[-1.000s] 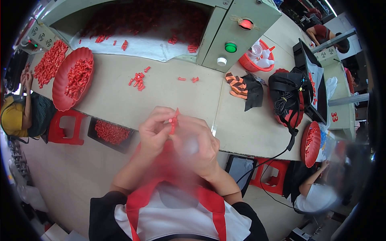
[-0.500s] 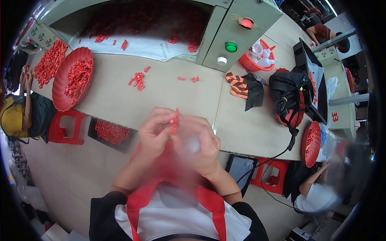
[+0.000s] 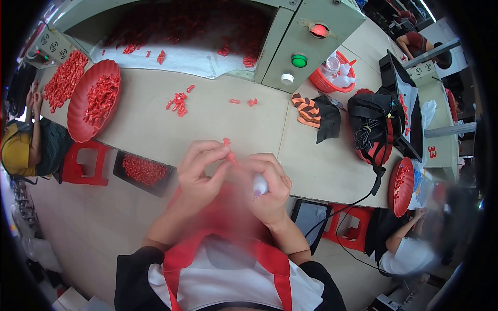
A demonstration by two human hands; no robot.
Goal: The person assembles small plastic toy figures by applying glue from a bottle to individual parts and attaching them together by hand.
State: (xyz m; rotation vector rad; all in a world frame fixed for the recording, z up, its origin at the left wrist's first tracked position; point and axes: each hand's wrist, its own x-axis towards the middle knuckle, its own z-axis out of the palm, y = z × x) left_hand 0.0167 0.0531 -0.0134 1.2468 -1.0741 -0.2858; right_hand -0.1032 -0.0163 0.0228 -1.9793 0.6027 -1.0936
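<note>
A small red plastic figure part [image 3: 228, 147] is pinched between the thumb and fingers of my left hand [image 3: 199, 173], above the near edge of the table. Its tip points away from me and the part leans a little. My right hand [image 3: 272, 189] wraps round a small white squeeze bottle [image 3: 261, 183], whose narrow tip points down toward me. Right fingertips are close to the lower end of the red part; whether they touch it I cannot tell. Beyond my hands lie a small pile of red parts [image 3: 179, 103] and a couple of loose ones [image 3: 251, 102].
A red scalloped bowl [image 3: 78, 136] of parts stands at left, beside a heap [image 3: 65, 83]. Ahead is a pale green machine [image 3: 277, 57] with red parts inside. To the right are a red basket [image 3: 316, 83], a patterned cloth [image 3: 306, 109] and a black bag [image 3: 365, 111]. Co-workers sit at both sides.
My right hand has drawn slightly right, away from the left, and the bottle has turned so its tip shows. The red part in my left hand has tilted.
</note>
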